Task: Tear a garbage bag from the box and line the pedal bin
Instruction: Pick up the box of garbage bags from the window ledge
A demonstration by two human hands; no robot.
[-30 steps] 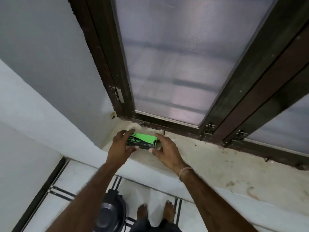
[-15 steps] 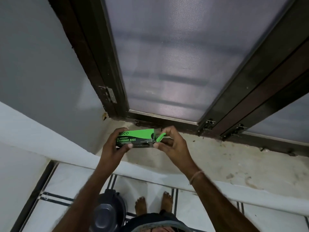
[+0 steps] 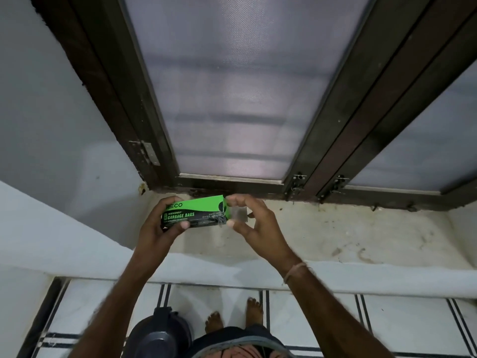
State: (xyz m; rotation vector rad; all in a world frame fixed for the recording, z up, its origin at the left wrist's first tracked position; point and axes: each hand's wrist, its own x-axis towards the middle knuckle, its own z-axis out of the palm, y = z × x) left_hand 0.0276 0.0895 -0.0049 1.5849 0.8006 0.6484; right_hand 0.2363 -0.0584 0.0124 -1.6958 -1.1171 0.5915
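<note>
A green and black box of garbage bags (image 3: 198, 211) is held in the air above the window sill, its printed side toward me. My left hand (image 3: 158, 228) grips its left end, thumb under the front face. My right hand (image 3: 251, 220) is at the box's right end, thumb and fingertips pinched around a blurred grey flap there. The dark round pedal bin (image 3: 157, 337) stands on the floor below my left forearm, lid down, partly cut off by the frame's bottom edge.
A stained stone window sill (image 3: 335, 236) runs under a dark-framed frosted window (image 3: 240, 99). A white ledge edge (image 3: 232, 275) sits between me and the sill. My bare feet (image 3: 235, 316) stand on white floor tiles with black stripes, right of the bin.
The box has been lifted off the sill and raised a little. My right hand worked the green end flap open; it now pinches a grey flap at that end.
</note>
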